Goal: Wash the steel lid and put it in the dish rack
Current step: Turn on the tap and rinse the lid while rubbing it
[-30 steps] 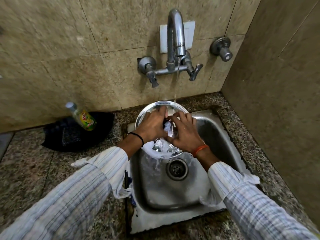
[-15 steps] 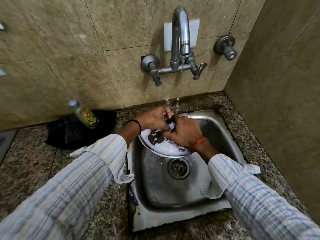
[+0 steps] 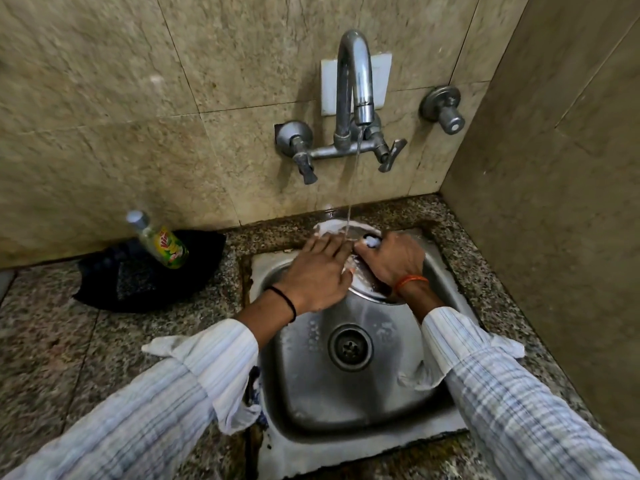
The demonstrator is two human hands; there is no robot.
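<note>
Under the running tap (image 3: 356, 98), both hands work on the lid (image 3: 367, 289), held tilted over the back of the sink (image 3: 346, 403). The left hand (image 3: 317, 273) lies flat with straight fingers across its soapy face; the right hand (image 3: 393, 258) has its grip curled round the knob side. A second ago the lid faced up toward the camera; now it has tipped flatter under the stream. Rinsing seems underway; no rack is in view. A soap bottle (image 3: 161, 242) stands on the counter (image 3: 52, 358).

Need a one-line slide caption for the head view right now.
Both hands, left and right, hold the soapy steel lid under the running tap.
</note>
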